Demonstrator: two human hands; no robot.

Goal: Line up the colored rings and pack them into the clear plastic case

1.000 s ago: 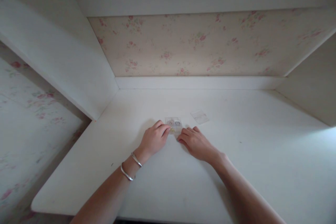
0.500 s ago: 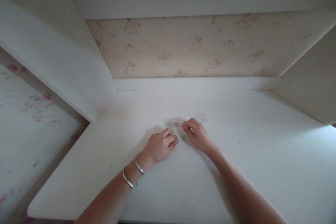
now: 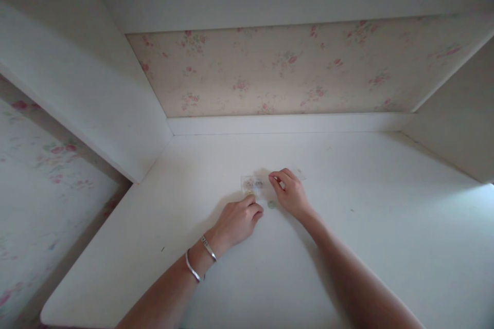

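Observation:
My left hand (image 3: 240,217) rests low over the white desktop, fingers curled and thumb pressed in. What it grips, if anything, is too small to make out. Just beyond its fingertips lies a small clear plastic packet or case (image 3: 247,183) with tiny round pieces inside, one of them a dark grey disc (image 3: 259,183). My right hand (image 3: 289,191) is pinched beside the packet's right end, and anything between its fingertips cannot be made out. Between the two hands lies a small pale green disc (image 3: 271,204). Another clear plastic piece (image 3: 300,172) is partly hidden behind my right hand.
The white desktop (image 3: 378,247) is bounded by a back ledge (image 3: 293,124) and side panels, the left one (image 3: 116,108) nearer. A small dark sliver (image 3: 162,249) lies left of my left arm, and a tiny speck (image 3: 351,210) to the right.
My right fingertips have lifted slightly away from the grey disc. My left hand has shifted a little down, and the thin bit that showed at its fingertips is no longer visible.

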